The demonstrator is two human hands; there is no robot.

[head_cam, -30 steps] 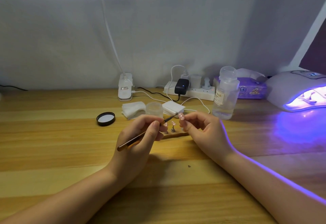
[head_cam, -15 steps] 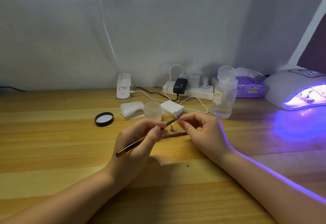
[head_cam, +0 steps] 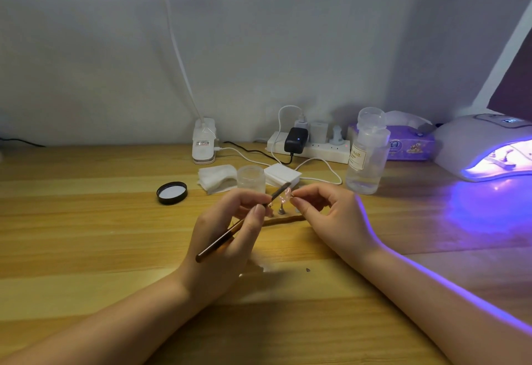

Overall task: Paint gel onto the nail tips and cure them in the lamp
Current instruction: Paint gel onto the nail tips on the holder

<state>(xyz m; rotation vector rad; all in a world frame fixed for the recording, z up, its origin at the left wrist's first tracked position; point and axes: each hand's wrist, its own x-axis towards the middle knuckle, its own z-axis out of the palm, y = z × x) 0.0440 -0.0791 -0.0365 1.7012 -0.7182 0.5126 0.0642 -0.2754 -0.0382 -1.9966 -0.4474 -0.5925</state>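
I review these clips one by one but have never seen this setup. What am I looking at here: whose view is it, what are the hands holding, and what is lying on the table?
There is no machine, just a person filmed by a camera worn on their head, looking down at a wooden table. The left hand holds a thin brush like a pen. The right hand pinches a small pink nail tip at the brush's end. Behind stand an open clear jar, its black lid, cotton pads, a liquid bottle and, far right, the glowing curing lamp.
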